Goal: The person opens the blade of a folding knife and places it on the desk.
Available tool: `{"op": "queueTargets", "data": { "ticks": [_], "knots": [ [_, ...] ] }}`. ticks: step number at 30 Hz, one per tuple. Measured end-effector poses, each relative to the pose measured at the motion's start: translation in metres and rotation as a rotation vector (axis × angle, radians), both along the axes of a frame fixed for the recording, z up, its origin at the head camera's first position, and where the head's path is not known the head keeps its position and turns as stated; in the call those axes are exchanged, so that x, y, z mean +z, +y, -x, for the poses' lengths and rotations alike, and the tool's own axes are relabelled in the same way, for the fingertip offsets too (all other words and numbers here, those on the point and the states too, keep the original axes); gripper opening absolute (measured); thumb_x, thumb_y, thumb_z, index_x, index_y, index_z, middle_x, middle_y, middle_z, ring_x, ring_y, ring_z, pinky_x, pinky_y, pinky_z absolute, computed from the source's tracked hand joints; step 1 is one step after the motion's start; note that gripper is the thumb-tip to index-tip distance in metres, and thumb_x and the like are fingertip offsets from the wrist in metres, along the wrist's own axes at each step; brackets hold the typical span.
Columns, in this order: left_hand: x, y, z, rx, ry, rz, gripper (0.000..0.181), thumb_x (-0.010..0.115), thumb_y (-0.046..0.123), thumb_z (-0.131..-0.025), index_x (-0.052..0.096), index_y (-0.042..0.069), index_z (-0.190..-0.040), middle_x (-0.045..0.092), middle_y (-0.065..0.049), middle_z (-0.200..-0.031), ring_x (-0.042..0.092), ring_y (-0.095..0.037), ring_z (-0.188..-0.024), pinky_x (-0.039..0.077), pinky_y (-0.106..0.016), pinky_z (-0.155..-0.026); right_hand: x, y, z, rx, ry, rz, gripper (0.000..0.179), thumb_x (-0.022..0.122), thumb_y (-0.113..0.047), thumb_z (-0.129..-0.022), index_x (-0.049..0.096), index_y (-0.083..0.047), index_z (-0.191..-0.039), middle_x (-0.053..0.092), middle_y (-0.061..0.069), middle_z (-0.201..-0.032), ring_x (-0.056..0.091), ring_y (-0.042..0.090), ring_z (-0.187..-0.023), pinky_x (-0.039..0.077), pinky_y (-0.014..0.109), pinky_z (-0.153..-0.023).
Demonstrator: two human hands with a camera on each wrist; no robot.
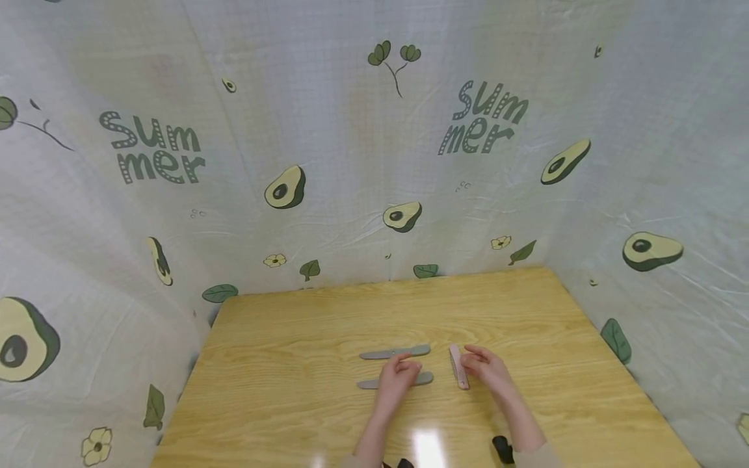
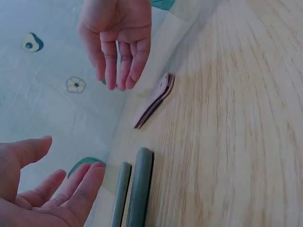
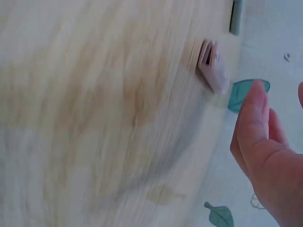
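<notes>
Two slim grey-green knife-shaped pieces lie roughly parallel on the table, the far one and the near one. My left hand hovers over the near piece and hides its middle; its fingers are loosely bent around nothing. To the right lies a pink folded piece, resembling a folded pocket knife, with dark slots along its edge in the left wrist view. Beside it, my right hand is held above the table. In the right wrist view, its relaxed fingers are apart from the pink piece.
The wooden table is bounded at the back and sides by a pale cloth printed with avocados and leaves. Black wrist gear sits at my right wrist. A bright reflection shows on the near tabletop.
</notes>
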State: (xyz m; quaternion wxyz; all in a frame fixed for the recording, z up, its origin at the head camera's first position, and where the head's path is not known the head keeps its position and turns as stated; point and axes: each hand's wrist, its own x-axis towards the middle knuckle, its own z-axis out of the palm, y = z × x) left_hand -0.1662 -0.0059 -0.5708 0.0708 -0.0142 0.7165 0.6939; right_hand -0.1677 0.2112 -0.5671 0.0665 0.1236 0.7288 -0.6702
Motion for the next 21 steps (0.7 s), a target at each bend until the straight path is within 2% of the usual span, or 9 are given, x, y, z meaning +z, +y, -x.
{"op": "queueTargets", "data": {
  "ticks": [1, 4, 10, 14, 21],
  "knots": [
    [-0.005, 0.005, 0.004, -0.012, 0.005, 0.011, 0.045, 0.068, 0.013, -0.090, 0.054, -0.010, -0.127, 0.069, -0.010, -0.096, 0.067, -0.034, -0.089, 0.060, -0.038, -0.074, -0.001, 0.003, 0.002, -0.002, 0.001, -0.019, 0.047, 0.057, -0.005, -0.096, 0.043, 0.014, -0.136, 0.059, 0.019, -0.112, 0.062, 0.021, -0.098, 0.055, 0.038, -0.093],
    [-0.008, 0.021, 0.012, -0.037, 0.015, 0.020, 0.046, 0.071, 0.016, -0.088, 0.057, -0.007, -0.125, 0.069, -0.009, -0.099, 0.068, -0.026, -0.090, 0.059, -0.031, -0.074, -0.002, 0.009, 0.005, -0.009, -0.003, -0.064, 0.046, 0.055, -0.006, -0.097, 0.043, 0.015, -0.136, 0.059, 0.025, -0.115, 0.061, 0.024, -0.102, 0.055, 0.037, -0.094],
    [-0.009, 0.055, 0.027, -0.024, 0.048, 0.045, 0.040, 0.072, 0.008, -0.085, 0.061, -0.008, -0.119, 0.070, -0.012, -0.098, 0.068, -0.023, -0.090, 0.059, -0.032, -0.078, -0.006, 0.014, 0.011, -0.012, -0.027, -0.073, 0.047, 0.053, -0.008, -0.098, 0.041, 0.016, -0.137, 0.051, 0.036, -0.130, 0.056, 0.038, -0.117, 0.053, 0.039, -0.097],
    [-0.007, 0.071, 0.032, -0.017, 0.040, 0.060, 0.036, 0.071, 0.007, -0.085, 0.061, -0.007, -0.117, 0.070, -0.015, -0.098, 0.067, -0.025, -0.092, 0.059, -0.033, -0.078, -0.008, 0.014, 0.012, -0.001, -0.030, -0.061, 0.047, 0.048, -0.011, -0.101, 0.039, 0.018, -0.137, 0.046, 0.038, -0.134, 0.052, 0.044, -0.122, 0.052, 0.041, -0.099],
    [-0.009, 0.087, 0.035, 0.010, 0.010, 0.088, 0.036, 0.071, 0.006, -0.084, 0.061, -0.006, -0.117, 0.067, -0.015, -0.094, 0.064, -0.023, -0.086, 0.056, -0.031, -0.072, -0.013, 0.014, 0.013, -0.008, -0.038, -0.051, 0.046, 0.045, -0.010, -0.102, 0.038, 0.019, -0.137, 0.044, 0.038, -0.136, 0.053, 0.042, -0.119, 0.054, 0.040, -0.097]
  ]
}}
